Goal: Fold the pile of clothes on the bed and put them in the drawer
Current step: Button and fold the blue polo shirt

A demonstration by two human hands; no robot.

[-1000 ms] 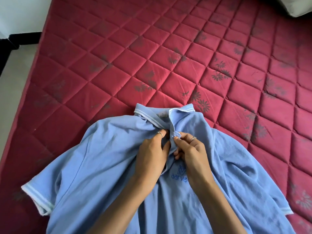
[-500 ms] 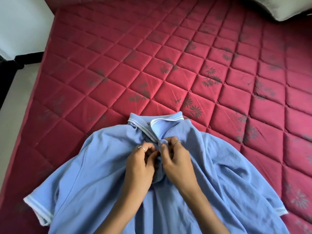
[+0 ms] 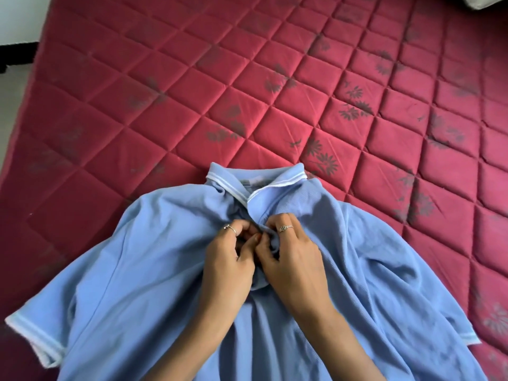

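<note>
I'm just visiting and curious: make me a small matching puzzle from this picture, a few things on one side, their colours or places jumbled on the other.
Things:
1. polo shirt
2. mattress
3. sleeve trim
4. both hands (left hand, right hand)

Descriptions:
A. white
B. pinching fabric below the collar
C. light blue, spread flat
D. red, quilted

Pairs: 1-C, 2-D, 3-A, 4-B

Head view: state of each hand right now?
Left hand: fingers curled, pinching the blue polo shirt at the placket.
Right hand: same, pinching the placket from the other side.
</note>
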